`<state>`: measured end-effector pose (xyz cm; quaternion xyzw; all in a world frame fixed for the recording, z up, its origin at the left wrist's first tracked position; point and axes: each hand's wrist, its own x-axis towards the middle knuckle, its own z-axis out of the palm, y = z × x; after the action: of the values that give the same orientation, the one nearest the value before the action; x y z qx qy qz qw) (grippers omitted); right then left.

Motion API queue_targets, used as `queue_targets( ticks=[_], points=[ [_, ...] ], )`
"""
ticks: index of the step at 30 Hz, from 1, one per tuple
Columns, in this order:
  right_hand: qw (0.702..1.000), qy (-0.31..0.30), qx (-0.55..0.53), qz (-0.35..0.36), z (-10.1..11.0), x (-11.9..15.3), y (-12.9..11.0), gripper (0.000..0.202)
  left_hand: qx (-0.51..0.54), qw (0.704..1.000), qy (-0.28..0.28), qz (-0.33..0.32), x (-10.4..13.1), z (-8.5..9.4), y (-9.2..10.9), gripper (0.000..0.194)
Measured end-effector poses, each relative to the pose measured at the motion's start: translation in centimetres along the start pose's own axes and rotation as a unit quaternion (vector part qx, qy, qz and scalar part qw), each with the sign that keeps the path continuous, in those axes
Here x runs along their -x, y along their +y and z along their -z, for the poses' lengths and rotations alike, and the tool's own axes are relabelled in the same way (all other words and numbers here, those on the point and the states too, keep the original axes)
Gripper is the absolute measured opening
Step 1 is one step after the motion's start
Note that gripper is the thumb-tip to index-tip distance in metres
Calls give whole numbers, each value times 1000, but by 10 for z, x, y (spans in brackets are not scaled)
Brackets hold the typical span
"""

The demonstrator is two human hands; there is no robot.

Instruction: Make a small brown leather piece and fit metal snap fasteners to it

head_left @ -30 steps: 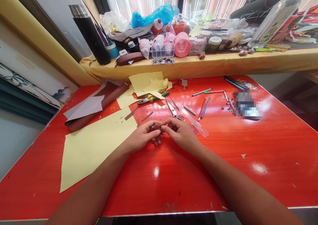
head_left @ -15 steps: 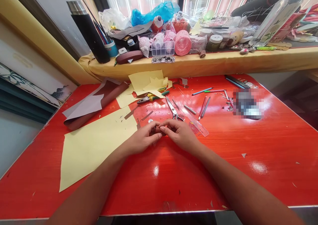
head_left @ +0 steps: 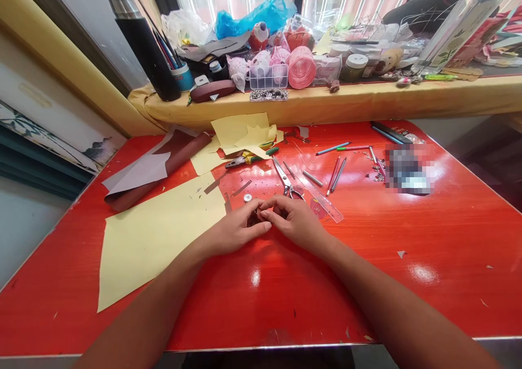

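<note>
At the left end of the sill [head_left: 367,101], which is draped in yellow cloth, a black flask [head_left: 147,59] leans with its silver cap up. Below it on the red bench [head_left: 228,314] lies a rolled brown sheet [head_left: 185,157] with a pale backing folded over it, and nearer the person a large yellow sheet [head_left: 159,244], partly covered by the left forearm. A blue cup [head_left: 183,77] of brushes and a brown case [head_left: 212,91] follow along the sill.

The left hand [head_left: 234,229] comes next, its grip pinching a small brown piece [head_left: 258,212] between thumb and fingers. Past its fingertips are torn yellow papers [head_left: 240,132], pliers [head_left: 247,158] lying against them, and, just beside the fingers, a round white disc [head_left: 247,198]. The brown piece sits between the two hands, above the bench and mostly covered by fingers, so its shape cannot be told. Beyond it, scissors [head_left: 286,183] lie partly spread, handles toward the person. The right hand [head_left: 297,222] meets the left, its grip pressed on the same piece by thumb and forefinger.

Farther right lie a silver rod [head_left: 312,178], a clear ruler [head_left: 326,206], a red pen [head_left: 333,176] and a dark pen [head_left: 339,175], then a pixelated object [head_left: 410,169].
</note>
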<state>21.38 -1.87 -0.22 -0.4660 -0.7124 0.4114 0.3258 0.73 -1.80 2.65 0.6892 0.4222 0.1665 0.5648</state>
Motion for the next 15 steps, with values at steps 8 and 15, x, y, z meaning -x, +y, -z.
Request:
queue_targets(
  ticks=[8, 15],
  points=[
    [1000, 6, -4, 6, 0, 0, 0, 18, -26, 1000, 9, -8, 0, 2, -3, 31],
    [998, 37, -42, -19, 7, -3, -4, 23, 22, 1000, 20, -4, -2, 0, -9, 38]
  ],
)
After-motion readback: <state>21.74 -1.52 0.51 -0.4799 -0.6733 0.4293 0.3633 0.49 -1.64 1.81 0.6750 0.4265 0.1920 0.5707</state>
